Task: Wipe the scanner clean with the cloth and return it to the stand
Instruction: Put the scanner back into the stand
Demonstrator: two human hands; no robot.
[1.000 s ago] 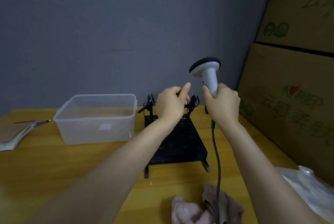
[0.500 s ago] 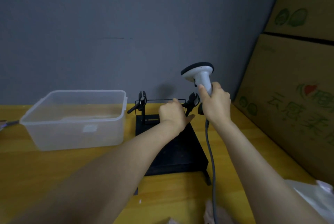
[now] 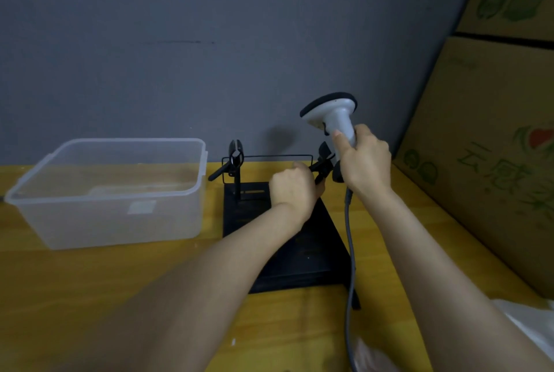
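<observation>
Right now, head view only: my right hand (image 3: 364,163) is wrapped tight round the grip of the scanner (image 3: 332,116), thumb up along the handle, head end up and tilted to the left, just above the right clip (image 3: 323,163) of the stand (image 3: 302,251). Scanner's grey cable (image 3: 350,251) hangs from under my fist, down across the stand's right edge to the bottom of frame. My left hand (image 3: 292,191) is curled into a fist at that same right clip, fingers closed on its black arm as far as I can tell; contact pt is partly hidden. Left clip (image 3: 235,157) stands free, wire bar betw. the two. Stand sits on the yellow table (image 3: 120,281), w/ a clear plastic tub (image 3: 114,191) just left of it, apart. Cardboard boxes (image 3: 494,131) stack up on the right. Pale bit at bottom edge near the cable, maybe the cloth (image 3: 370,359), too blurred to tell.
</observation>
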